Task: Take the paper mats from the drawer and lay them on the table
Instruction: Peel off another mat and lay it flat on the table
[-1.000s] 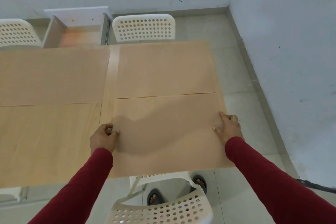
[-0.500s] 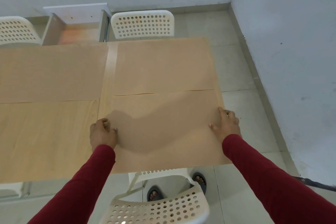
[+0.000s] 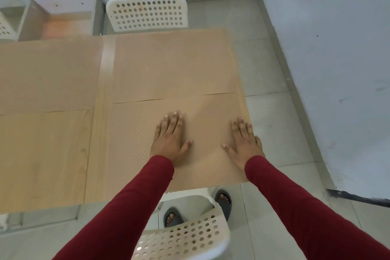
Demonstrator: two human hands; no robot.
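Note:
Three tan paper mats lie flat on the light wooden table (image 3: 42, 154). The near right mat (image 3: 130, 145) is under both my hands. My left hand (image 3: 169, 139) rests palm down near its middle, fingers spread. My right hand (image 3: 244, 141) presses flat close to its right edge. A second mat (image 3: 173, 65) lies just beyond it at the far right. The third mat (image 3: 48, 74) covers the far left of the table. Neither hand grips anything.
A white perforated chair (image 3: 147, 13) stands at the table's far side, another chair (image 3: 185, 236) is right below me with my sandalled feet beside it. An open drawer unit (image 3: 61, 17) sits at the back left. A wall (image 3: 337, 48) runs close on the right.
Both hands let go of the near right mat's side edges and moved inward and rightward onto its surface, now lying flat with fingers spread. The mat has settled on the table.

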